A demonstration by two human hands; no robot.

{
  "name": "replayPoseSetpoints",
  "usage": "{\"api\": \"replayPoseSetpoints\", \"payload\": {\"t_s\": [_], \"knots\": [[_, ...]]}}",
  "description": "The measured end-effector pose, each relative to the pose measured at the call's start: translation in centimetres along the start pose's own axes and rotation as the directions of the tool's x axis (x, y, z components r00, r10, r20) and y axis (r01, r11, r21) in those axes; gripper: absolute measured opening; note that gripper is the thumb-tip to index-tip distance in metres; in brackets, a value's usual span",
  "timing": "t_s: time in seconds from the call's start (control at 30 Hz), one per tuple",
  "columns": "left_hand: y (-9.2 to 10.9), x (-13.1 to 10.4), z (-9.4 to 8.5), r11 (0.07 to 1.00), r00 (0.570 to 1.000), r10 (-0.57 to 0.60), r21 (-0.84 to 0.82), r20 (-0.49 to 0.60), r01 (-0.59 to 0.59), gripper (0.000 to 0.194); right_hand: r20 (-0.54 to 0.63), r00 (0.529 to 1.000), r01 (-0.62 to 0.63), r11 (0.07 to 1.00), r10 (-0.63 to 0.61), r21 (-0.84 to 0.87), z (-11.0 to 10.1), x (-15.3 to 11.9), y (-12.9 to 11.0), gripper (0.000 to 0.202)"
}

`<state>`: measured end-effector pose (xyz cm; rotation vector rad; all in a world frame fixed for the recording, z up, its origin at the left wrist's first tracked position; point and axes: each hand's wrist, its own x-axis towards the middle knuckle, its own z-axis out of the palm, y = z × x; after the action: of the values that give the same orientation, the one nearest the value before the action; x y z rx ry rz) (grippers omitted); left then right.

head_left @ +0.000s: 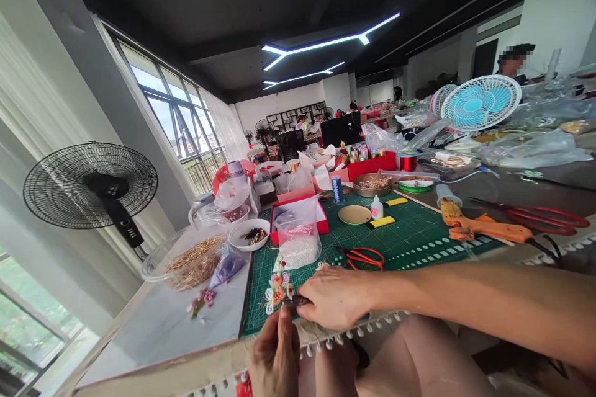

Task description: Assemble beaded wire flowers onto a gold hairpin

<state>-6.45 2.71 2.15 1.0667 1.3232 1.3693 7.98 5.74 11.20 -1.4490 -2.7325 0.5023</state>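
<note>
My left hand [274, 353] is at the mat's front edge, thumb and fingers pinched at the lower end of a beaded flower ornament [278, 290]. The ornament has orange, white and lilac blossoms and small red and green beads. Reaching in from the right, my right hand [335, 298] is closed, palm down, around a small dark piece [302, 300], whose kind I cannot make out. The dark piece meets the ornament's base, close to my left fingertips. Just beyond my right hand lie red-handled cutters [365, 258] and a small white flower piece [322, 266].
A green cutting mat [344, 239] covers the table. On it are a clear bag of white beads [298, 251], a red box [321, 217], a glue bottle [377, 207] and yellow pieces. An orange glue gun [484, 229] lies right; a tub of gold wires [195, 260] stands left.
</note>
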Motion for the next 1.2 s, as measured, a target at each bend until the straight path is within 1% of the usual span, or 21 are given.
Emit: {"api": "replayPoseSetpoints", "payload": {"t_s": [0.17,0.27,0.33,0.4,0.43,0.5,0.53,0.6,0.67,0.73,0.8,0.83,0.87,0.9,0.97,1.0,1.03,1.07,1.1,1.13,1.2], "knots": [[0.1,-0.2,0.2,0.998,0.999,-0.037,-0.044,0.003,0.037,0.062,-0.009,1.000,-0.002,1.000,0.001,-0.015,0.2,-0.1,-0.2,0.043],[0.3,-0.3,0.5,0.992,0.997,-0.060,-0.107,0.043,0.064,0.060,0.016,1.000,-0.015,1.000,0.016,-0.009,-0.2,-0.6,0.5,0.039],[0.6,-0.4,0.8,0.981,0.992,-0.090,-0.165,0.094,0.105,0.057,0.003,0.999,-0.034,0.999,0.034,0.004,-0.3,-1.5,2.0,0.037],[0.9,-0.5,1.2,0.972,0.984,-0.119,-0.187,0.136,0.144,0.056,-0.068,0.992,-0.102,0.995,0.102,0.007,0.1,-2.6,4.4,0.034],[0.9,-0.6,1.5,0.973,0.981,-0.128,-0.174,0.148,0.153,0.056,-0.122,0.980,-0.161,0.987,0.160,0.006,0.5,-3.1,5.9,0.031],[1.0,-0.7,2.1,0.983,0.978,-0.126,-0.114,0.164,0.145,0.055,-0.250,0.925,-0.295,0.955,0.286,0.002,1.7,-3.8,9.3,0.025],[0.9,-0.7,2.4,0.989,0.979,-0.113,-0.076,0.171,0.127,0.055,-0.306,0.894,-0.342,0.940,0.327,0.006,2.5,-4.0,11.0,0.023],[0.7,-0.7,3.1,0.998,0.980,-0.060,0.009,0.190,0.059,0.057,-0.397,0.844,-0.386,0.922,0.360,0.015,4.1,-4.0,13.9,0.020],[0.5,-0.7,3.7,0.993,0.977,0.007,0.113,0.213,-0.031,0.064,-0.460,0.816,-0.377,0.925,0.350,0.034,5.2,-3.8,15.8,0.017],[0.4,-0.7,4.1,0.967,0.970,0.052,0.231,0.238,-0.108,0.070,-0.510,0.796,-0.333,0.940,0.324,0.077,5.1,-3.7,16.2,0.021],[0.6,-0.8,4.4,0.938,0.953,0.043,0.315,0.301,-0.141,0.067,-0.547,0.785,-0.256,0.956,0.291,0.141,3.7,-3.9,15.0,0.032],[0.8,-0.9,4.6,0.927,0.938,0.025,0.344,0.345,-0.151,0.063,-0.547,0.794,-0.201,0.964,0.266,0.176,2.6,-4.0,13.9,0.037],[1.1,-1.0,4.8,0.917,0.919,0.007,0.364,0.395,-0.164,0.058,-0.530,0.816,-0.136,0.967,0.232,0.213,1.3,-4.1,12.7,0.041],[1.5,-1.1,5.1,0.908,0.899,-0.003,0.378,0.438,-0.181,0.054,-0.480,0.859,-0.057,0.966,0.177,0.253,0.0,-4.1,11.4,0.041],[2.1,-1.4,5.7,0.888,0.878,0.005,0.402,0.479,-0.224,0.046,-0.278,0.961,0.091,0.937,0.007,0.336,-2.2,-3.8,9.1,0.031],[2.4,-1.5,5.9,0.878,0.878,0.019,0.412,0.478,-0.243,0.043,-0.156,0.986,0.118,0.910,-0.060,0.398,-2.9,-3.5,8.3,0.030],[2.5,-1.6,6.1,0.871,0.880,0.030,0.420,0.473,-0.255,0.041,-0.040,0.993,0.113,0.870,-0.107,0.481,-3.2,-3.1,7.7,0.028],[2.6,-1.7,6.2,0.867,0.883,0.035,0.425,0.467,-0.259,0.040,0.046,0.990,0.084,0.825,-0.132,0.559,-3.2,-2.6,7.3,0.025],[2.7,-1.7,6.2,0.869,0.887,0.037,0.423,0.461,-0.256,0.039,0.099,0.986,0.042,0.776,-0.134,0.629,-2.8,-2.2,7.2,0.023],[2.7,-1.8,6.2,0.876,0.887,0.037,0.412,0.461,-0.251,0.039,0.118,0.986,0.004,0.727,-0.117,0.687,-2.1,-1.8,7.2,0.021],[2.7,-1.9,6.1,0.892,0.889,0.042,0.383,0.456,-0.239,0.038,0.067,0.997,-0.030,0.659,-0.032,0.752,-0.6,-1.2,7.5,0.018]]}}
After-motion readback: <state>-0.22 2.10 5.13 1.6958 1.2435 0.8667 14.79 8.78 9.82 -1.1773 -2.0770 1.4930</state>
